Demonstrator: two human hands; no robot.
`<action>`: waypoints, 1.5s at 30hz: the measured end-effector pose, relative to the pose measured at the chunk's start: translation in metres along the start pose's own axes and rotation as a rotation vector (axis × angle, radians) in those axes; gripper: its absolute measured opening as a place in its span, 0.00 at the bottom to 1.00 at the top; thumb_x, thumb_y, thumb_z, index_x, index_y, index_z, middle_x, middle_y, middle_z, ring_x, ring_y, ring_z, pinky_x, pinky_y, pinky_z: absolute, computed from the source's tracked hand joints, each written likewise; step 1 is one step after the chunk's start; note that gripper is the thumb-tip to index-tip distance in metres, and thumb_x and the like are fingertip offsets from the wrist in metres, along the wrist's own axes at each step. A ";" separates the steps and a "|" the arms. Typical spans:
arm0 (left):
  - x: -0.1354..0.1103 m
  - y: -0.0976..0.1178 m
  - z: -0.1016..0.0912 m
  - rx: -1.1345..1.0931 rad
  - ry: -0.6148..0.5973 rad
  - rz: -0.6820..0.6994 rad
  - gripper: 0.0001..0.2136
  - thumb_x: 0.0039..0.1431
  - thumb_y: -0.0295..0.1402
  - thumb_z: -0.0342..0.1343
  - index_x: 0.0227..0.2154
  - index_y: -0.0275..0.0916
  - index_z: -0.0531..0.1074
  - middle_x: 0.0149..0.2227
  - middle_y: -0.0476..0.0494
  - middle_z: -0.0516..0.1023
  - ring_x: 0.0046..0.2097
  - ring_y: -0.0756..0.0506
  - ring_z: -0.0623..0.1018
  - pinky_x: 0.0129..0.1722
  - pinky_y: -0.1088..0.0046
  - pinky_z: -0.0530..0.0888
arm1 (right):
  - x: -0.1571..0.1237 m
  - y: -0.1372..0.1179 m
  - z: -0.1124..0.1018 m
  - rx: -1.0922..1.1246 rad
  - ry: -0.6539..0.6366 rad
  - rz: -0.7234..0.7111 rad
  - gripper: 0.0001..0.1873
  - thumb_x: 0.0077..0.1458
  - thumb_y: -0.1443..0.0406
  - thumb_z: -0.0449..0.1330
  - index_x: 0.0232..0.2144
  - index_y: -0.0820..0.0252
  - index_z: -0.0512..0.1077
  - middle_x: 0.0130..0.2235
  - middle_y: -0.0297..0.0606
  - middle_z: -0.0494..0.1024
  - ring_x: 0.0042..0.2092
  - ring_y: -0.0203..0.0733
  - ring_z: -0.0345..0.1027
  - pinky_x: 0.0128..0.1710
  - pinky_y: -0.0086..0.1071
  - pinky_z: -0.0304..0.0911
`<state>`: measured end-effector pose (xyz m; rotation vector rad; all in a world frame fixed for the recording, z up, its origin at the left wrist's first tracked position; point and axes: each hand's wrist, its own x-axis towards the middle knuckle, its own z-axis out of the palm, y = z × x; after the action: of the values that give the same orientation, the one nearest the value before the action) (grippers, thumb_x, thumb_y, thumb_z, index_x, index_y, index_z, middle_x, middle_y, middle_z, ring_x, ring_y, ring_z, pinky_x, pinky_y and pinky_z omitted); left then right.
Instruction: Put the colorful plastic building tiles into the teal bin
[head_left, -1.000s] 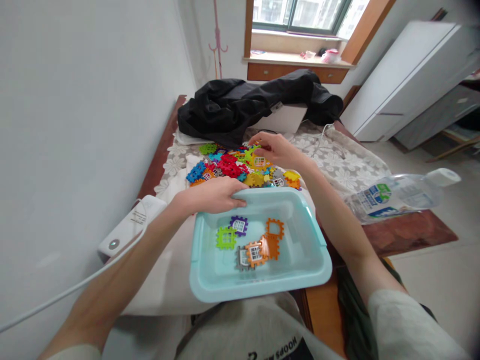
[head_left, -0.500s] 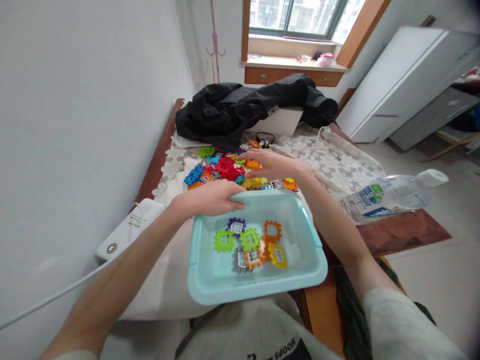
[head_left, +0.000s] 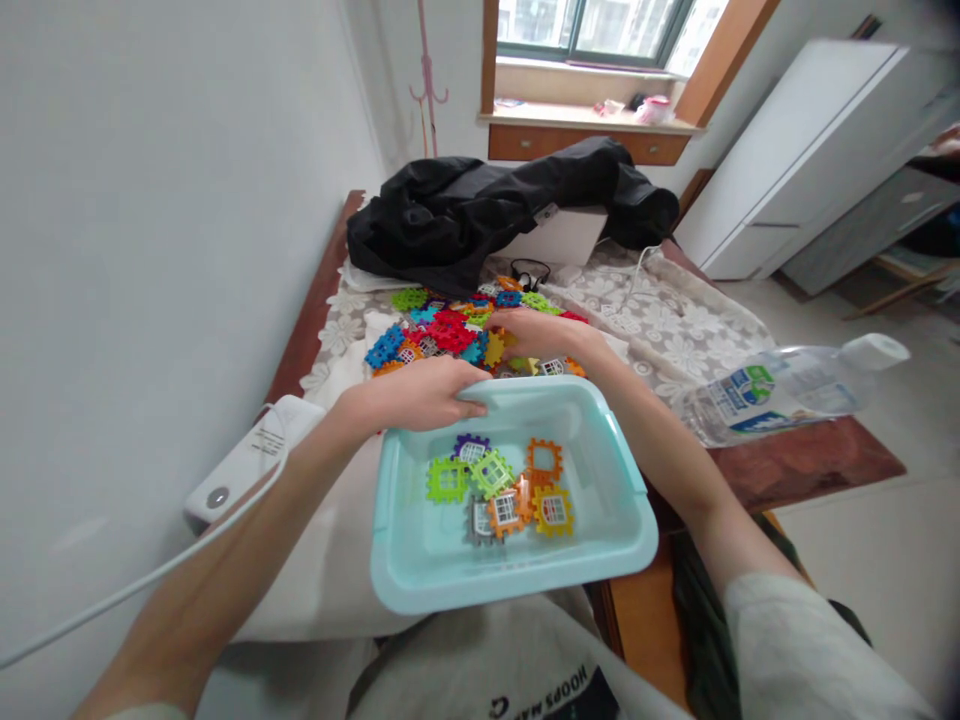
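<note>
My left hand (head_left: 409,393) grips the far rim of a light blue plastic tub (head_left: 607,540) that rests at the table's near edge. Inside the tub lie several coloured toothed plastic tiles (head_left: 501,487): green, purple, orange, yellow and grey. Beyond the tub, a heap of the same tiles (head_left: 439,335) in red, blue, green and yellow is spread on the lace tablecloth. My right hand (head_left: 538,333) reaches over that heap with its fingers curled down onto the tiles; what they hold is hidden.
A black jacket (head_left: 480,215) lies over a white box at the table's far end. A clear plastic bottle (head_left: 787,390) lies on its side at the right. A white device with a cable (head_left: 244,460) sits at the left by the wall. White cabinets stand at the right.
Two more tiles, a green and a yellow one, have landed in the tub. My right hand went back from the far side of the heap to its near middle. My left hand stayed on the rim.
</note>
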<state>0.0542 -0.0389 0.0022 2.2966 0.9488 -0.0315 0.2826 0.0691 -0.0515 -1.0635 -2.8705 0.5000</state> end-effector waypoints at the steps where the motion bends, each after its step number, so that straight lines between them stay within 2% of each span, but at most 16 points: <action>1: 0.000 0.000 0.000 -0.006 -0.007 0.001 0.06 0.66 0.36 0.59 0.35 0.41 0.78 0.37 0.46 0.84 0.39 0.43 0.80 0.36 0.71 0.67 | 0.001 0.004 0.001 0.000 0.016 0.000 0.24 0.59 0.72 0.64 0.56 0.51 0.77 0.61 0.40 0.81 0.59 0.49 0.76 0.60 0.39 0.70; 6: 0.001 -0.001 -0.002 -0.019 -0.033 -0.003 0.06 0.67 0.36 0.59 0.35 0.41 0.76 0.38 0.46 0.84 0.40 0.42 0.80 0.37 0.71 0.67 | -0.003 0.007 -0.008 0.001 0.019 0.008 0.20 0.58 0.74 0.62 0.51 0.58 0.80 0.52 0.42 0.85 0.51 0.47 0.78 0.54 0.36 0.70; 13: -0.001 0.001 -0.002 -0.093 -0.037 0.058 0.06 0.68 0.35 0.57 0.43 0.40 0.75 0.43 0.46 0.83 0.45 0.41 0.80 0.43 0.71 0.70 | -0.016 0.001 -0.032 0.035 0.147 0.041 0.24 0.57 0.77 0.57 0.52 0.62 0.81 0.49 0.42 0.86 0.46 0.44 0.77 0.50 0.33 0.68; 17: 0.000 0.001 -0.002 -0.129 -0.060 0.051 0.07 0.69 0.37 0.57 0.42 0.41 0.77 0.44 0.45 0.84 0.46 0.41 0.81 0.44 0.72 0.71 | -0.020 0.003 -0.035 0.004 0.191 0.045 0.25 0.56 0.76 0.56 0.53 0.61 0.81 0.47 0.42 0.85 0.43 0.44 0.75 0.48 0.33 0.66; 21: 0.000 0.000 -0.001 -0.148 -0.065 0.044 0.09 0.69 0.39 0.57 0.43 0.41 0.78 0.44 0.45 0.84 0.46 0.42 0.81 0.44 0.73 0.71 | -0.022 0.004 -0.034 0.013 0.183 0.037 0.23 0.58 0.75 0.56 0.52 0.62 0.81 0.46 0.42 0.85 0.43 0.44 0.75 0.47 0.33 0.65; 27: -0.001 -0.002 -0.013 -0.248 -0.217 0.068 0.19 0.73 0.47 0.52 0.55 0.40 0.77 0.53 0.42 0.83 0.50 0.42 0.80 0.46 0.76 0.70 | -0.027 -0.004 -0.041 0.088 0.268 -0.002 0.20 0.58 0.75 0.58 0.49 0.60 0.82 0.46 0.41 0.85 0.45 0.45 0.77 0.48 0.34 0.68; 31: 0.008 0.001 -0.024 -0.225 -0.325 0.062 0.17 0.71 0.44 0.54 0.51 0.38 0.79 0.50 0.42 0.85 0.47 0.43 0.80 0.43 0.77 0.71 | -0.036 -0.015 -0.051 0.085 0.299 -0.014 0.20 0.58 0.76 0.58 0.47 0.58 0.82 0.45 0.39 0.85 0.45 0.45 0.78 0.49 0.35 0.69; 35: 0.018 0.009 -0.020 -0.113 -0.251 0.068 0.16 0.63 0.36 0.59 0.52 0.38 0.80 0.49 0.42 0.86 0.46 0.42 0.81 0.44 0.74 0.72 | -0.045 -0.032 -0.058 -0.001 0.323 -0.004 0.19 0.60 0.75 0.58 0.47 0.57 0.82 0.46 0.40 0.85 0.47 0.46 0.78 0.55 0.38 0.68; 38: 0.021 0.011 -0.011 -0.080 -0.212 0.041 0.17 0.63 0.35 0.59 0.52 0.37 0.81 0.46 0.42 0.87 0.44 0.41 0.82 0.42 0.72 0.73 | -0.051 -0.048 -0.063 -0.004 0.357 -0.022 0.18 0.62 0.74 0.57 0.48 0.58 0.82 0.47 0.41 0.85 0.49 0.47 0.78 0.57 0.39 0.68; 42: 0.020 0.008 -0.004 -0.077 -0.161 0.025 0.19 0.65 0.38 0.60 0.55 0.37 0.80 0.46 0.41 0.87 0.44 0.42 0.83 0.42 0.73 0.73 | -0.063 -0.067 -0.070 0.163 0.430 -0.142 0.16 0.66 0.71 0.58 0.50 0.57 0.81 0.49 0.40 0.84 0.50 0.47 0.78 0.58 0.42 0.70; 45: 0.019 0.004 -0.003 -0.026 -0.126 0.051 0.16 0.66 0.38 0.59 0.51 0.35 0.82 0.41 0.40 0.87 0.40 0.42 0.82 0.39 0.72 0.74 | -0.073 -0.076 -0.075 0.518 0.476 -0.339 0.13 0.68 0.68 0.61 0.52 0.56 0.80 0.52 0.40 0.83 0.51 0.45 0.78 0.55 0.39 0.74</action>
<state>0.0700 -0.0274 0.0015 2.2647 0.8215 -0.1402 0.3016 -0.0107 0.0483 -0.5093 -2.2504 0.7777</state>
